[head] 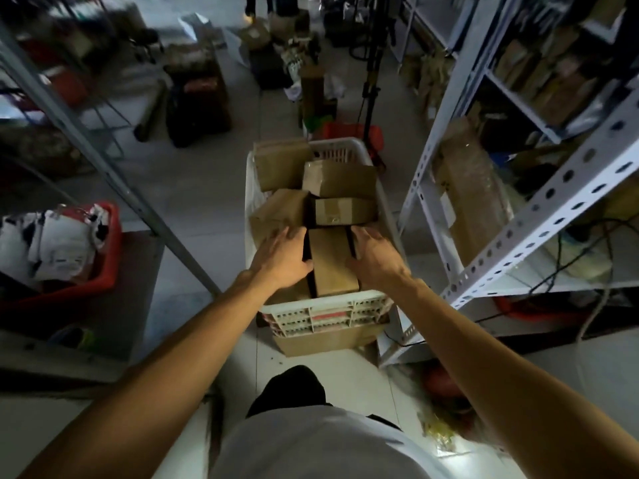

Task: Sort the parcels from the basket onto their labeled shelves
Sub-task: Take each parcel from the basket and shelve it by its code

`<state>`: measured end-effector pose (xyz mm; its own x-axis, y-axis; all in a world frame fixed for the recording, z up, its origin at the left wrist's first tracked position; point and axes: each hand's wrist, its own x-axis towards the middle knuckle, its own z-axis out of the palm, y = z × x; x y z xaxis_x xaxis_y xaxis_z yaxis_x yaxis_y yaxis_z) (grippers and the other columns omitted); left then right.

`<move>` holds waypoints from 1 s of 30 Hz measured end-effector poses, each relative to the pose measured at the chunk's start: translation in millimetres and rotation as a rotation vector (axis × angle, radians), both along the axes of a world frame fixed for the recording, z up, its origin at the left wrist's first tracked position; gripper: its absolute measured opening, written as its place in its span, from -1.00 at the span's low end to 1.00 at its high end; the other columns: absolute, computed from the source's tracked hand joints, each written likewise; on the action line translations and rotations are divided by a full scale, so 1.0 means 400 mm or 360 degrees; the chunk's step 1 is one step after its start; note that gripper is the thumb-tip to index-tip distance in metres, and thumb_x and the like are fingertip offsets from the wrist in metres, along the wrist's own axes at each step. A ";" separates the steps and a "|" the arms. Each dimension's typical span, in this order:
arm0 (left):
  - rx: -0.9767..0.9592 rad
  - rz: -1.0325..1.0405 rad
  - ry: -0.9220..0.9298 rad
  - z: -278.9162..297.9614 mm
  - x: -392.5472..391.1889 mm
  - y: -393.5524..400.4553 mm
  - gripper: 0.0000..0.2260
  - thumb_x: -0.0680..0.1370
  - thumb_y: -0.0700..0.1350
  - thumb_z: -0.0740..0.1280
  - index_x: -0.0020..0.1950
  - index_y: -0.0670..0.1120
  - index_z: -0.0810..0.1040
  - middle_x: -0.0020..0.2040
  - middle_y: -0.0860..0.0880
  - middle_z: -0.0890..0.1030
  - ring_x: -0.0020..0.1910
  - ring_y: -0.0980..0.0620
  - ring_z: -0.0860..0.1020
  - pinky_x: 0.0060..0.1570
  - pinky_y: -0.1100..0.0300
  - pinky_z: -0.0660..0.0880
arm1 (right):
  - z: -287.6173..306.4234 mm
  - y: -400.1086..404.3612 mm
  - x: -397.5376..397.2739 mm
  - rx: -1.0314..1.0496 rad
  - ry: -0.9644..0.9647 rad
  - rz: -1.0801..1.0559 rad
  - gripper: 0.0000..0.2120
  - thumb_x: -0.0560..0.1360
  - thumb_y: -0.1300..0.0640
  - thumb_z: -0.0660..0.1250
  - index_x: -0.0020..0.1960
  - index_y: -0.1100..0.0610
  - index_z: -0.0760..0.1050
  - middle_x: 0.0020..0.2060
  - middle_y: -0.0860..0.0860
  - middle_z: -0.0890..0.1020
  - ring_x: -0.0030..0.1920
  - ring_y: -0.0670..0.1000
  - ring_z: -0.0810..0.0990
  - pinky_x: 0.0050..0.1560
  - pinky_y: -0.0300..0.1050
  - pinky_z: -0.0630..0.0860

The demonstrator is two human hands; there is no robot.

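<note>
Between 2 metal shelving racks, a white slatted plastic basket (323, 311) stands on the pale floor, packed with brown cardboard parcels, mostly rectangular and some sealed with clear tape. Nearest the person, an upright parcel (331, 261) sits at the basket's near end with a hand on each side. Fingers of the left hand (281, 259) lie loosely spread against its left side and over a neighbouring box; the right hand (375, 255) presses its right side, fingers mostly together. At left, a red crate (109, 257) holds white plastic mail bags (55, 243). On the right, the white perforated shelf (539, 209) carries more cardboard boxes.
</note>
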<state>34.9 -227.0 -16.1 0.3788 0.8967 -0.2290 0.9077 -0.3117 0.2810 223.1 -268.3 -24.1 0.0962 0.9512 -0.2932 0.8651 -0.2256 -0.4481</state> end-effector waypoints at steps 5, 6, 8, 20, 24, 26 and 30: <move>-0.0096 0.0061 -0.0113 -0.015 0.027 0.089 -0.48 0.55 0.01 0.39 0.44 -0.11 0.33 0.35 -0.15 0.48 0.33 -0.16 0.46 0.24 -0.01 0.47 | -0.024 0.059 0.018 -0.0055 0.0095 -0.0051 -0.35 0.46 0.00 0.36 0.50 0.07 0.26 0.38 0.12 0.43 0.37 0.21 0.42 0.33 0.17 0.46; -0.0127 0.0071 -0.0130 -0.022 0.033 0.112 -0.46 0.56 0.01 0.39 0.46 -0.11 0.31 0.36 -0.15 0.47 0.33 -0.15 0.47 0.24 -0.01 0.47 | -0.029 0.071 0.021 -0.0059 0.0121 -0.0080 -0.37 0.46 0.01 0.37 0.48 0.07 0.29 0.37 0.12 0.44 0.37 0.20 0.42 0.33 0.18 0.45; -0.0204 0.0096 -0.0150 -0.044 0.043 0.162 -0.45 0.56 0.02 0.38 0.49 -0.09 0.28 0.37 -0.14 0.46 0.32 -0.13 0.48 0.23 -0.01 0.49 | -0.047 0.097 0.029 -0.0077 0.0143 -0.0130 -0.39 0.47 0.09 0.36 0.48 0.06 0.28 0.38 0.11 0.41 0.39 0.18 0.38 0.36 0.16 0.43; -0.0613 0.0015 -0.0152 -0.189 0.093 0.512 -0.55 0.54 0.06 0.37 0.33 -0.09 0.37 0.15 -0.06 0.56 0.10 -0.08 0.56 0.05 -0.01 0.56 | -0.125 0.367 0.028 -0.0295 0.0226 -0.0548 -0.39 0.58 0.08 0.28 0.56 0.14 0.14 0.42 0.17 0.40 0.37 0.21 0.43 0.30 0.04 0.43; -0.0758 -0.0058 -0.0297 -0.247 0.111 0.581 -0.43 0.48 0.24 0.36 0.32 -0.10 0.40 0.11 -0.02 0.58 0.09 -0.08 0.58 -0.01 0.05 0.55 | -0.161 0.428 0.018 -0.0394 0.0320 -0.0759 -0.41 0.58 0.11 0.25 0.55 0.17 0.15 0.37 0.18 0.46 0.34 0.23 0.47 0.24 0.01 0.44; -0.0851 -0.0042 -0.0308 -0.247 0.124 0.599 -0.48 0.54 0.13 0.37 0.34 -0.17 0.37 0.13 -0.08 0.54 0.11 -0.10 0.55 -0.05 0.13 0.42 | -0.182 0.447 0.015 -0.0448 0.0348 -0.0815 -0.36 0.59 0.11 0.25 0.59 0.16 0.07 0.42 0.18 0.42 0.37 0.23 0.44 0.22 -0.03 0.41; -0.1135 0.0109 -0.0491 -0.283 0.153 0.619 -0.67 0.56 0.01 0.38 0.22 -0.12 0.43 0.06 0.00 0.53 0.06 -0.02 0.54 -0.06 0.14 0.40 | -0.219 0.483 0.015 -0.0440 0.0426 -0.0938 -0.27 0.56 0.04 0.28 0.62 0.05 -0.01 0.45 0.17 0.38 0.34 0.24 0.45 0.15 -0.04 0.40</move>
<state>96.2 20.5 -129.2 0.4682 0.5960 -0.6524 0.7664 0.0935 0.6355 229.2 -74.9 -111.7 0.4635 0.6501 -0.6021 0.4317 -0.7591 -0.4873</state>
